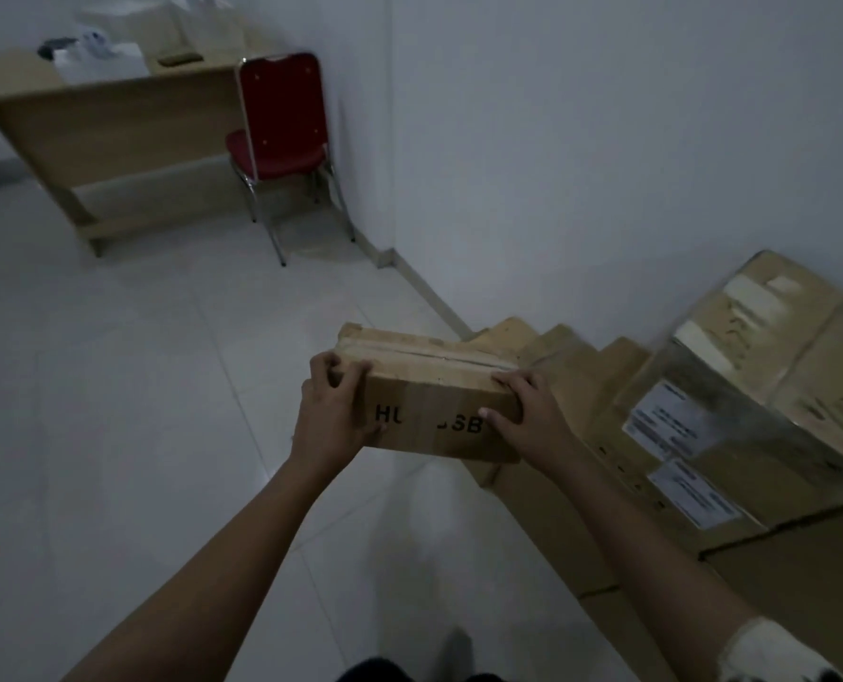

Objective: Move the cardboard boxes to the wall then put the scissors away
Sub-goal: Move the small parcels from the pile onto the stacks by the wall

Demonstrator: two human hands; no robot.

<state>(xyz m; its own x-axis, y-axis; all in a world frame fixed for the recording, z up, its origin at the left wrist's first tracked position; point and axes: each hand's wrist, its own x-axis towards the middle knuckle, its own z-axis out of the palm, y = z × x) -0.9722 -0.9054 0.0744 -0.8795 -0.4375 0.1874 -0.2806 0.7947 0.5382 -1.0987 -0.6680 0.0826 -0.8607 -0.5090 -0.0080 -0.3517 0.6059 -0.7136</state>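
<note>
- The small cardboard box (429,411) is showing black capital letters on the side facing the camera: "HU" towards its left end and "SB" towards its right end.
- The print between those two groups is coming out too blurred to read. The left hand (333,411) is covering the edge of "HU", and the right hand (528,415) is resting its thumb just right of "SB".
- To the right of the small cardboard box, the large box (754,386) is carrying an upper white label (665,425) and a lower white label (695,489). Their lines of print are too small and blurred to read.
</note>
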